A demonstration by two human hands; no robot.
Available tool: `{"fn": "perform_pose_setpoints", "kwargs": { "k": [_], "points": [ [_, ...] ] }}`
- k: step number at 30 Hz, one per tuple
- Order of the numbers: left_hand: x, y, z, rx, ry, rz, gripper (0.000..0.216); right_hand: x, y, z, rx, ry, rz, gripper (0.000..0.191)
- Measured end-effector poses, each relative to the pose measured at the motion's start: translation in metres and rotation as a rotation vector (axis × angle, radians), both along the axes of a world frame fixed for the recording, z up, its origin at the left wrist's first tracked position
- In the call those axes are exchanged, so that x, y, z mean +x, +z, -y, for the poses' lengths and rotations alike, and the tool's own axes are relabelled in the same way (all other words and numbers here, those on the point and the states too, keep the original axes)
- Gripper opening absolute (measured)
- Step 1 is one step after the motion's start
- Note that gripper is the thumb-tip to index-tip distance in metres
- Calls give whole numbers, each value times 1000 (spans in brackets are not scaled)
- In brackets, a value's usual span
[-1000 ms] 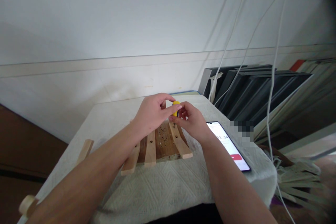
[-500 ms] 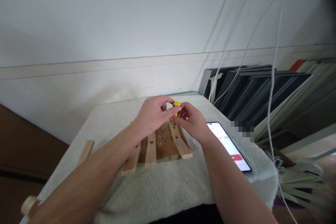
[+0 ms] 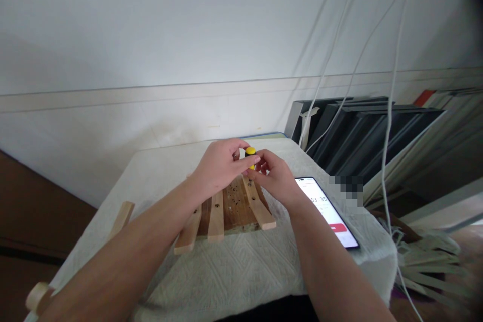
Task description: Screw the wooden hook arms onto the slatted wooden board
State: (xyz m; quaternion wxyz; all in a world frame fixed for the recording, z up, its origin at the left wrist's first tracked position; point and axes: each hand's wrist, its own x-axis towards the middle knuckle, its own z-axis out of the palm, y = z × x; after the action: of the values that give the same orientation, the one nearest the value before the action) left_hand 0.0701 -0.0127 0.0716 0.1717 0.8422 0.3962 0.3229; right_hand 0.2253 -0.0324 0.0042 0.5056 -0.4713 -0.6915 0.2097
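Observation:
My left hand (image 3: 226, 163) is closed round the handle of a stubby yellow-and-black screwdriver (image 3: 250, 152), thumb in front and fingers behind. The handle stands upright. Low on the same tool, my right hand (image 3: 273, 173) pinches with its fingertips; the shaft and tip are hidden. Below both hands a pale wooden slat (image 3: 258, 209) with dark holes and a screw lies across a brown wooden board (image 3: 236, 206). To its left, a second slat (image 3: 216, 216) and a third slat (image 3: 189, 231) also cross the board, their far ends covered by my left hand and arm.
A phone (image 3: 328, 211) showing a running timer lies right of my right forearm. Another wooden piece (image 3: 121, 219) and a round-ended wooden part (image 3: 37, 297) are at the left, partly behind my left arm. White cords (image 3: 390, 110) hang at the right before dark panels (image 3: 350, 131).
The screwdriver handle appears slightly turned and more of its black band shows. Both hands keep their hold. The view has shifted a little, and the phone timer has advanced one second.

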Motion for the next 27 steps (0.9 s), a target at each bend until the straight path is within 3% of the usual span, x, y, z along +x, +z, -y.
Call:
{"fn": "perform_pose_setpoints", "kwargs": {
  "k": [4, 9, 14, 18, 27],
  "points": [
    [-1, 0, 1, -4, -59, -7, 26, 3, 1, 2, 48, 51, 18, 17],
    [-1, -2, -1, -63, 18, 40, 37, 2, 1, 0, 27, 45, 15, 11],
    [-1, 1, 0, -27, 34, 31, 31, 0, 1, 0, 3, -10, -25, 20],
    [-1, 3, 3, -28, -7, 21, 27, 2, 3, 2, 14, 55, -16, 14],
    [-1, 3, 2, -31, 32, 28, 31, 1, 0, 0, -16, -1, -6, 20]
  ]
}}
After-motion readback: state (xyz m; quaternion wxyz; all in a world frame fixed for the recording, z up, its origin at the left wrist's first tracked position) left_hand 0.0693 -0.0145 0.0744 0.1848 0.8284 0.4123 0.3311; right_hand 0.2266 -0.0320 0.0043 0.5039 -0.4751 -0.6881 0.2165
